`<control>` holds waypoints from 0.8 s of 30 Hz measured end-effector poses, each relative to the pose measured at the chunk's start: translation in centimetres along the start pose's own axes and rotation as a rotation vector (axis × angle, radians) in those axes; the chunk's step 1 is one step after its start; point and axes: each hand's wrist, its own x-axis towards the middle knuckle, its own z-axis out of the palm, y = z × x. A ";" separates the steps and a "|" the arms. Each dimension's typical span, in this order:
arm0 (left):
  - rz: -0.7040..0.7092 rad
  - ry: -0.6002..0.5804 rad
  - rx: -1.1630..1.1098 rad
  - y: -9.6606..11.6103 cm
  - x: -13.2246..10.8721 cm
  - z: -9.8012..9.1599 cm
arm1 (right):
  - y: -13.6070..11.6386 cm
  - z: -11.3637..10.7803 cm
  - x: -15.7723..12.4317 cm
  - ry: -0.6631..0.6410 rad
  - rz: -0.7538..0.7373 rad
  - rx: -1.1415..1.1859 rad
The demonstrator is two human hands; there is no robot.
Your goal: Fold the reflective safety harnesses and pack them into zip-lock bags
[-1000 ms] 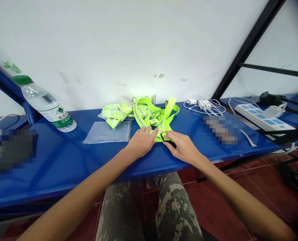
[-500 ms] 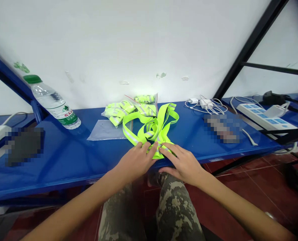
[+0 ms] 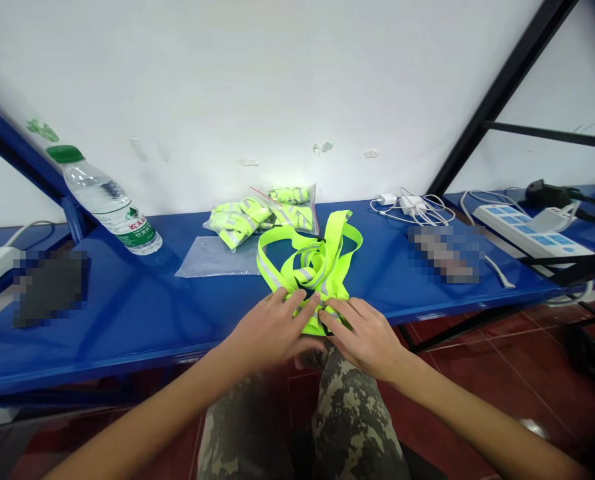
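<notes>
A loosely looped neon yellow strap [image 3: 335, 247] with grey reflective stripes lies near the front edge of the blue table. On its near left part rest the fingers of my left hand [image 3: 277, 327], closed on the material. Close beside it, my right hand [image 3: 367, 333] has its fingertips on the near right part, also closed on the strap. The near end bunches between both hands, partly hidden under the fingers. Behind the strap sit plastic bags of folded neon straps [image 3: 240, 220], and to the left lies a flat clear bag [image 3: 212, 258].
At the left stands a water bottle [image 3: 112, 207] with a green cap, near a blurred dark item [image 3: 52, 288]. To the right are white chargers with cables [image 3: 412, 205], a blurred object [image 3: 445, 253] and a power strip [image 3: 527, 230]. Blue table [image 3: 177, 313].
Both hands have drawn slightly closer to me, and the near end of the strap has come with them to the table's front edge. The left loop has shifted right.
</notes>
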 end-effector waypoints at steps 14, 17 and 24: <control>-0.238 0.425 -0.467 -1.0 0.8 1.4 | 4.0 -0.1 2.9 -0.009 0.158 0.359; -0.336 0.455 -0.580 -1.2 2.1 1.8 | 4.9 0.6 3.6 -0.030 0.222 0.411; -0.392 0.421 -0.672 -2.6 4.7 2.4 | 5.0 1.8 4.4 -0.042 0.417 0.578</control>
